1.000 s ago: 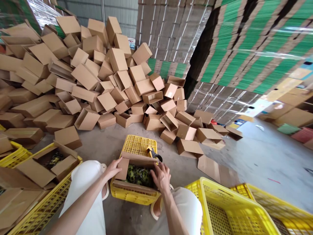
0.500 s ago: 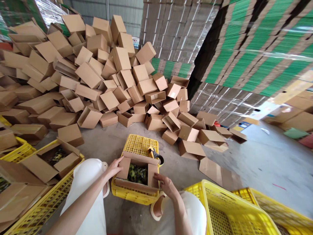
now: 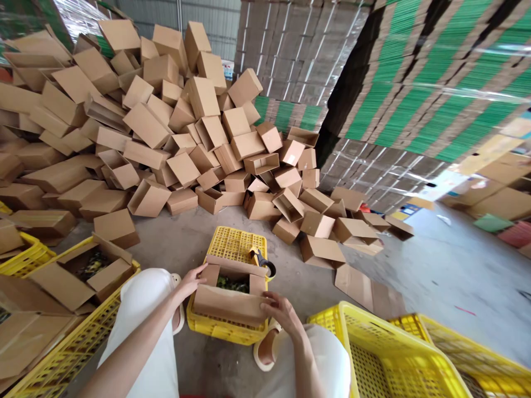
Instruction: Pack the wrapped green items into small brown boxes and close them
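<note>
An opened cardboard box [image 3: 230,305] sits on an upturned yellow plastic crate [image 3: 237,241] between my knees. Dark green, glossy-looking contents [image 3: 232,284] show through its opening, their kind unclear. The side flaps lie inward and the near flap stands raised, hiding part of the inside. My left hand [image 3: 189,284] grips the box's left side near the far corner, fingers reaching along the edge. At the near right corner, my right hand [image 3: 284,313] has its fingers on the near flap. Just beyond the box, a yellow and black tape dispenser [image 3: 261,260] rests on the crate.
A large heap of cardboard boxes [image 3: 182,168] fills the floor ahead. Yellow crates stand at my right [image 3: 373,342] and left [image 3: 103,318], the left one carrying open filled boxes [image 3: 110,276]. Stacked flat cardboard [image 3: 394,88] rises behind. A flattened carton [image 3: 369,290] lies on the floor.
The box's near flap has swung up from its lower position and covers more of the opening. My right hand moved with it; my left hand stays at the left side.
</note>
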Demonstrator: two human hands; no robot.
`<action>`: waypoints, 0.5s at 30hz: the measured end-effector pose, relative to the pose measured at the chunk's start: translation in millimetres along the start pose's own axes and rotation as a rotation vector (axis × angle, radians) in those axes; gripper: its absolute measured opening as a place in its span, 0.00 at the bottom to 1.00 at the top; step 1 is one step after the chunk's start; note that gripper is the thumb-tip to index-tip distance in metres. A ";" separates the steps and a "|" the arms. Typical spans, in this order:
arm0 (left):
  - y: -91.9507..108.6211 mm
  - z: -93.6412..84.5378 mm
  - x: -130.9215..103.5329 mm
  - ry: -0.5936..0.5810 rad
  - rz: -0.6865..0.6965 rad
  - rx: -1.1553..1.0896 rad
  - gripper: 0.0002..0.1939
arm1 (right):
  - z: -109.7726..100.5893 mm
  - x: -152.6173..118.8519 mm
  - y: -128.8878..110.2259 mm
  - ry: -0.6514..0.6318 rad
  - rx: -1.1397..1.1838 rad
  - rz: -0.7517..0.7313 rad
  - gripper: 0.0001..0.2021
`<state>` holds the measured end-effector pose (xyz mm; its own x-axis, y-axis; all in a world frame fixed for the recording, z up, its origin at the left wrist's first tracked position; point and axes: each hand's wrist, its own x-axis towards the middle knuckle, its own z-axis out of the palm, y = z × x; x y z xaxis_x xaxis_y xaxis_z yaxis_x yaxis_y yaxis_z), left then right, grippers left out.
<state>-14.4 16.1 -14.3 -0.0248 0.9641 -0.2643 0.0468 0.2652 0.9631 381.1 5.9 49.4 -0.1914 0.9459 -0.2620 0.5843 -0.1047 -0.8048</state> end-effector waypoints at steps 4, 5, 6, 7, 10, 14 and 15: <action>8.9 -1.2 -7.8 0.031 -0.153 0.003 0.41 | 19.6 9.7 2.6 0.208 -0.120 -0.100 0.25; 10.4 -1.1 -10.1 0.016 -0.173 -0.004 0.42 | 25.1 12.4 2.7 0.267 -0.137 -0.131 0.27; 11.4 -0.6 -12.1 -0.005 -0.171 -0.008 0.45 | 30.3 15.1 2.4 0.315 -0.142 -0.154 0.30; 12.0 0.2 -13.5 -0.028 -0.149 -0.009 0.47 | 34.7 17.6 1.7 0.350 -0.137 -0.169 0.34; 12.1 3.5 -14.4 -0.030 -0.046 -0.024 0.51 | 40.7 22.8 -3.0 0.342 -0.094 -0.180 0.44; 11.0 5.6 -9.4 0.041 -0.028 -0.013 0.54 | 32.4 22.2 -14.8 0.233 0.014 -0.123 0.43; 10.8 5.3 -8.0 0.032 -0.033 0.004 0.54 | 29.1 20.6 -18.1 0.219 0.051 -0.109 0.38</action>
<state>-8.4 11.3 -2.1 -0.0580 0.9541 -0.2938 0.0491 0.2967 0.9537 343.7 18.3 43.1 -0.0725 0.9958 -0.0551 0.5276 -0.0086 -0.8495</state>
